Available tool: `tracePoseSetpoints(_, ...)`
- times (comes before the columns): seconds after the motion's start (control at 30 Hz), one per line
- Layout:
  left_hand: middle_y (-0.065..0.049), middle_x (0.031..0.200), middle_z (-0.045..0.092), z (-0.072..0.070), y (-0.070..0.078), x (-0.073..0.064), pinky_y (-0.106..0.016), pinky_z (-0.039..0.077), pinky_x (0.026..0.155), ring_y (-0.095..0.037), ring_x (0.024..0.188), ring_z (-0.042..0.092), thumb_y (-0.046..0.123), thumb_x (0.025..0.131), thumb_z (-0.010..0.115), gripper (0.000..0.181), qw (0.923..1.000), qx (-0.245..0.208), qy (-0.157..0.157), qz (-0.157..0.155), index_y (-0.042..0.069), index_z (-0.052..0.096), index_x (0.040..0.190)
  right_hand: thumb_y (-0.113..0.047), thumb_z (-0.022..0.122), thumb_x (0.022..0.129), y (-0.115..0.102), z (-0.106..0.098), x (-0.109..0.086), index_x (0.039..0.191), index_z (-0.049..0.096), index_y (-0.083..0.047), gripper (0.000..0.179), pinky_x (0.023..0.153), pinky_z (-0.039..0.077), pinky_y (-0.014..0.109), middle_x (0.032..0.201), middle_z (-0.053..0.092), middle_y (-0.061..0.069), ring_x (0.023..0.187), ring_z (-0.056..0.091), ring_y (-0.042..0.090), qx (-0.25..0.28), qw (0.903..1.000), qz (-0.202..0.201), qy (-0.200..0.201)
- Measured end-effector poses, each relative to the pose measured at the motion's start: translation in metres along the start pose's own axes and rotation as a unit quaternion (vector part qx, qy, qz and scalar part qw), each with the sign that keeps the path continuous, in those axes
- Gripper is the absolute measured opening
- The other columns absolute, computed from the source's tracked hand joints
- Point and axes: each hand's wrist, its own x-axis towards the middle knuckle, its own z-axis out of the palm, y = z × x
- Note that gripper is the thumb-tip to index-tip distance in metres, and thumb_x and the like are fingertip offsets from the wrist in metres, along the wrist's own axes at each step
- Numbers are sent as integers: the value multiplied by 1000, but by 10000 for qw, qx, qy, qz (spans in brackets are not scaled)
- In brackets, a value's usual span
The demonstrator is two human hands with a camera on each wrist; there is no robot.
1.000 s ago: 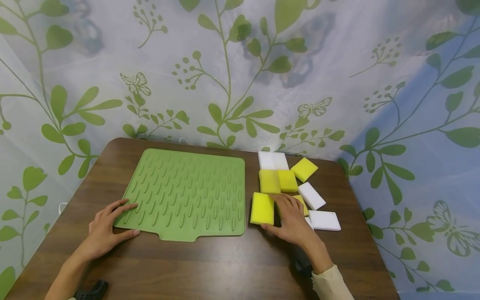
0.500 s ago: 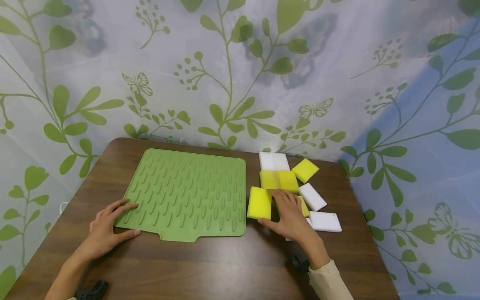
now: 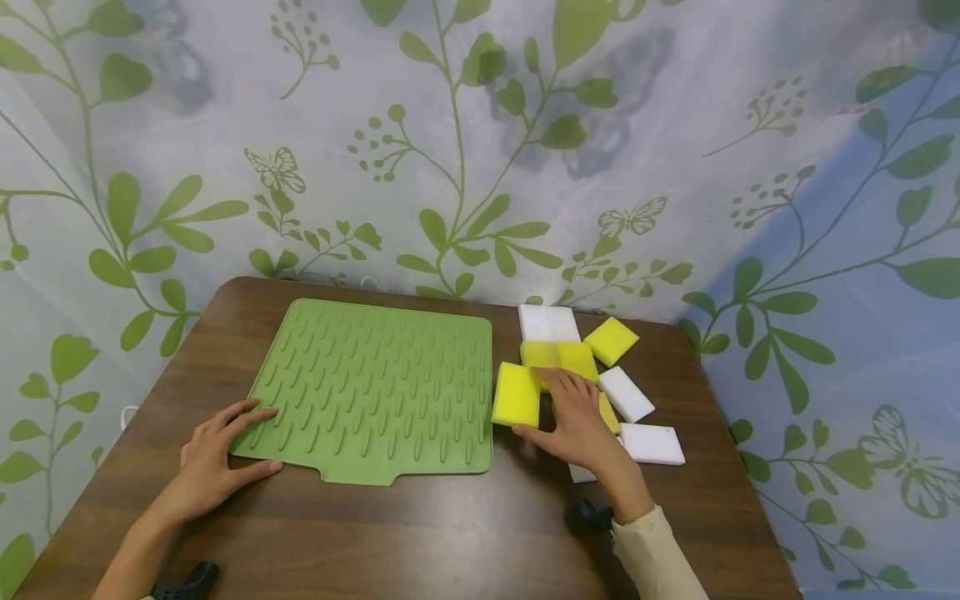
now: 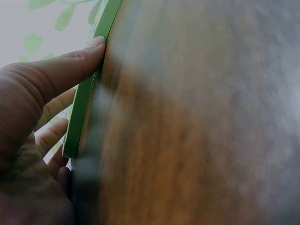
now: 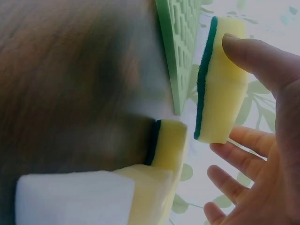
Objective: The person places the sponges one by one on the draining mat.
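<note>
A yellow sponge [image 3: 516, 395] with a dark green scouring side [image 5: 205, 79] is held by my right hand [image 3: 581, 429], thumb on one edge and fingertips on the other. It hangs above the table, just beside the right edge of the green ridged mat [image 3: 371, 383]. My left hand [image 3: 204, 471] rests at the mat's front left corner. There the thumb [image 4: 77, 63] touches the front edge, and the other fingers lie on the mat with relaxed spread. Part of another yellow sponge [image 3: 609, 413] shows behind the right hand, which covers the rest.
Around the right hand lie yellow sponges [image 3: 577, 360], a tilted yellow one [image 3: 611, 340], and white sponge blocks: a pair [image 3: 549, 322] at the back, two [image 3: 626, 394] at the right, one [image 3: 582, 473] partly hidden. A leaf-patterned cloth [image 3: 465, 167] hangs behind the wooden table [image 3: 442, 542].
My right hand has lifted the yellow sponge and moved slightly left and away from me, uncovering a white block below the hand. The left hand stays on the mat corner.
</note>
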Motion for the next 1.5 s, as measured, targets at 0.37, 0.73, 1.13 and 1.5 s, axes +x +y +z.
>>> tracePoseSetpoints(0.37, -27, 166, 37, 0, -1, -2, -79, 20, 92, -67, 140, 25, 24, 83, 94, 79, 10000, -25, -39, -39, 16, 58, 153, -67, 80, 87, -13, 4, 21, 163, 44, -17, 97, 120, 26, 69, 159, 53, 10, 150, 45, 37, -20, 9997, -202, -130)
tracePoseSetpoints(0.73, -27, 166, 36, 0, 0, -3, -78, 20, 92, -65, 140, 24, 25, 84, 94, 79, 10000, -38, -44, -48, 16, 58, 153, -69, 78, 88, -19, 9, 38, 163, 43, -17, 97, 120, 24, 65, 160, 52, 8, 149, 45, 35, 54, 9993, -257, -264)
tracePoseSetpoints(1.13, -27, 165, 38, 1, -2, 1, -78, 21, 91, -66, 141, 25, 24, 83, 94, 77, 10000, -6, -8, 24, 17, 59, 151, -70, 77, 89, -24, 10, 54, 163, 43, -17, 98, 122, 28, 65, 161, 51, 10, 149, 46, 37, -158, 9988, -301, -352)
tracePoseSetpoints(1.5, -27, 165, 38, 1, -2, 0, -75, 21, 90, -66, 140, 25, 23, 82, 95, 78, 10000, -5, 27, 33, 16, 59, 151, -68, 77, 90, -31, 19, 67, 162, 43, -14, 96, 121, 31, 63, 158, 53, 11, 148, 48, 34, -133, 9982, -492, -325)
